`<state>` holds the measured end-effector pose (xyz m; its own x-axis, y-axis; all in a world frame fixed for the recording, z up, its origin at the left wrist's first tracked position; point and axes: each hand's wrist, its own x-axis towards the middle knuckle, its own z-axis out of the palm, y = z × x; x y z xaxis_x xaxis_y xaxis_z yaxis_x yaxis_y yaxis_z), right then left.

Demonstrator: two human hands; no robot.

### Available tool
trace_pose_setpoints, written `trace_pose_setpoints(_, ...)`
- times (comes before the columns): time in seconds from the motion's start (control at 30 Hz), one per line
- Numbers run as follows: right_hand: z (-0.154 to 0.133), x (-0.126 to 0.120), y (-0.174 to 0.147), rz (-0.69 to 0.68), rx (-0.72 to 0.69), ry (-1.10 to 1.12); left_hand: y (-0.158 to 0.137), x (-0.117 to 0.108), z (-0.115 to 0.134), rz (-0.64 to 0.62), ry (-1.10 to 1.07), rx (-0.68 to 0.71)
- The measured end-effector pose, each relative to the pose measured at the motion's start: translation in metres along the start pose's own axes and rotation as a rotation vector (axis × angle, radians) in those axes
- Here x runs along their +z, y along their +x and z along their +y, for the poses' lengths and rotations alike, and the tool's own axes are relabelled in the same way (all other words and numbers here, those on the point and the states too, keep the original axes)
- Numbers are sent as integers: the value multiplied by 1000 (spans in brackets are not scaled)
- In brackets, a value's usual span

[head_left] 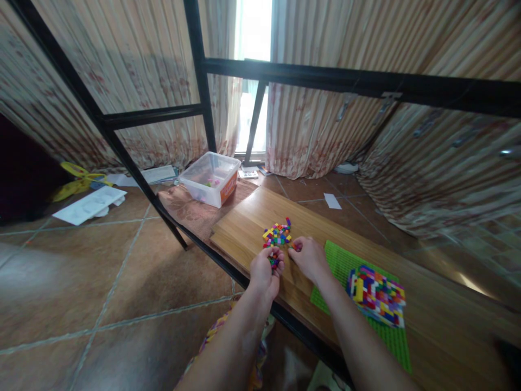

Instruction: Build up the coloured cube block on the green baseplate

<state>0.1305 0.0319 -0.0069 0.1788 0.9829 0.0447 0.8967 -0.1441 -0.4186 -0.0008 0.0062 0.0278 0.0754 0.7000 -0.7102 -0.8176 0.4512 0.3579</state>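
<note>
Cupped palm-up at the near edge of the wooden board, my left hand (266,270) holds several small toy bricks (274,262) in mixed colours. My right hand (308,256) is just to the right, its fingertips pinched on small bricks (296,247), one of them red. Beyond both hands lies a loose pile of colourful bricks (277,233) on the wood. Right of my right hand is a green baseplate (340,259), partly covered by my forearm. A multicoloured block built of stacked bricks (378,296) stands on it.
A clear plastic box (209,179) with a few pieces inside stands on a brown cloth (183,206) at the board's far left end. Black metal bars (325,76) cross in front of the curtains. White trays (89,205) and a paper (332,201) lie on the tiled floor.
</note>
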Motion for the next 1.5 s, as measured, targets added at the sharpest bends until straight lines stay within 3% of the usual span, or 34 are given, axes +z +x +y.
trace_pose_setpoints(0.7, 25, 3, 0, -25, 164, 748, -2, 5, -5, 6, 9, 18)
trace_pose_setpoints(0.87, 12, -14, -6, -22, 193, 903, -1, 5, -5, -20, 12, 10)
trace_pose_setpoints(0.97, -8, -29, -18, -128, 144, 978, 0, 6, -6, -49, -3, -1)
trace_pose_setpoints(1.03, -22, -37, -26, -234, 55, 946, 1, 7, -5, -81, -25, -25)
trace_pose_setpoints(1.1, -29, -42, -31, -255, -33, 892, 2, 7, -4, -124, -63, -57)
trace_pose_setpoints(1.2, -23, -43, -29, -138, -25, 763, 2, 6, -1, -146, -126, -85)
trace_pose_setpoints(1.3, -6, -35, -23, 99, 26, 395, 3, 3, 2, -111, -151, -53)
trace_pose_setpoints(1.37, 2, -24, -22, 109, 31, 168, 3, 2, 3, -105, -154, -19)
trace_pose_setpoints(1.5, 2, -6, -23, 33, -21, -35, 4, 1, 2, -109, -128, -7)
